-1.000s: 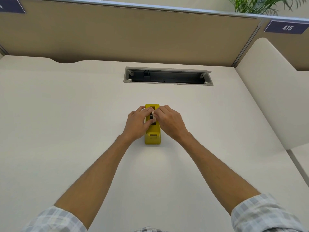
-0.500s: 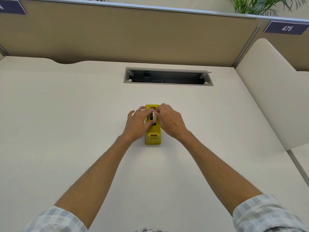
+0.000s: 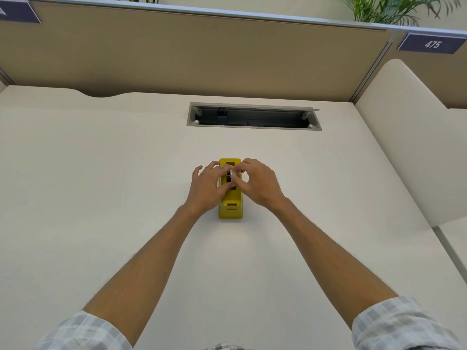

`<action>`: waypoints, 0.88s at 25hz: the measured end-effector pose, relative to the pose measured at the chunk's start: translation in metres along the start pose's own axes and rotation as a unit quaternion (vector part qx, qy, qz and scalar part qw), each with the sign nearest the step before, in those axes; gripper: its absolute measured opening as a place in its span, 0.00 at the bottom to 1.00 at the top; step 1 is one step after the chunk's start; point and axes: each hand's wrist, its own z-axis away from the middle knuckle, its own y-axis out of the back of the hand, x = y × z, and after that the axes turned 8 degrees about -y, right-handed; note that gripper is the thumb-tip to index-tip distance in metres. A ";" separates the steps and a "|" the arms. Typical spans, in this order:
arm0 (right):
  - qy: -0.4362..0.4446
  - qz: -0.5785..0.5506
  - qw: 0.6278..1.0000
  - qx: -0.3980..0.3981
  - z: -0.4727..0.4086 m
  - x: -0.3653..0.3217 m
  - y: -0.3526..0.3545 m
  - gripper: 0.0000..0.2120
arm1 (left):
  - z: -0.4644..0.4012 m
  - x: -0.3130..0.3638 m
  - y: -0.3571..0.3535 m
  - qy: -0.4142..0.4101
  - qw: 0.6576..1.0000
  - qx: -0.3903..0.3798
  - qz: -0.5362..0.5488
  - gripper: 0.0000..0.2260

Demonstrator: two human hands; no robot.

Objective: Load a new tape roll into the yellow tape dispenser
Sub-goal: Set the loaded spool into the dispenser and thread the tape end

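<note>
The yellow tape dispenser (image 3: 230, 205) stands on the white desk (image 3: 101, 198), its cutter end towards me. A clear tape roll (image 3: 233, 176) on a dark hub sits over the dispenser's middle slot, mostly hidden by fingers. My left hand (image 3: 207, 188) is on the dispenser's left side, its fingertips pinching the roll. My right hand (image 3: 257, 185) is on the right side, thumb and forefinger closed on the same roll. Whether the roll sits fully in the slot I cannot tell.
A grey open cable tray slot (image 3: 254, 117) is set into the desk behind the dispenser. A tan partition wall (image 3: 202, 54) runs along the back. A white side panel (image 3: 409, 152) rises at the right.
Both hands stay on the roll over the dispenser. My right hand's fingers have lifted and arched slightly; the dispenser has not moved.
</note>
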 end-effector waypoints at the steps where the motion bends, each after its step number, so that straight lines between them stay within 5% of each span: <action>1: 0.002 0.005 1.000 0.005 0.000 0.000 0.000 0.08 | 0.000 0.000 0.000 0.000 1.000 0.000 0.002 0.17; 22: -0.010 -0.012 1.000 -0.017 -0.006 0.000 0.003 0.06 | -0.001 -0.003 -0.001 0.009 1.000 0.010 0.024 0.19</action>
